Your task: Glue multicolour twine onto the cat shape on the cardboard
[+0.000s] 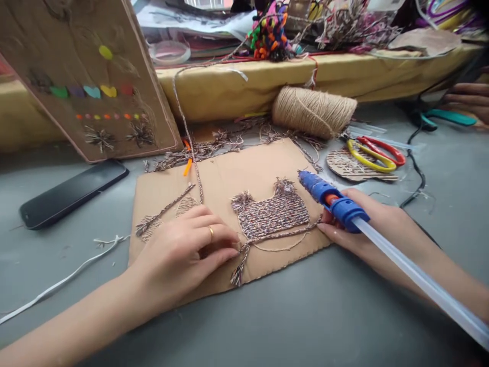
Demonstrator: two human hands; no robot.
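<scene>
A sheet of cardboard (260, 160) lies before me, with a patch of speckled braided cord (273, 214) on it, frayed tufts at its two upper corners. Along the patch's lower edge runs a loose braided cord (282, 235) with a frayed left end. My left hand (191, 244) rests on the cardboard, thumb and fingertips closed at the cord near that end. In my right hand (355, 219) is a blue glue gun (332, 199), nozzle pointing up-left, a long clear glue stick (416, 280) in its back. The right fingertips also touch the cord's right end.
A black phone (74, 193) lies left, below a decorated cardboard panel (87, 76). A twine spool (314, 112), scissors (376, 153) and teal-handled pliers (451, 117) lie behind. Another person's hand (468, 99) shows at far right. A black cable (418, 171) crosses the table's right side.
</scene>
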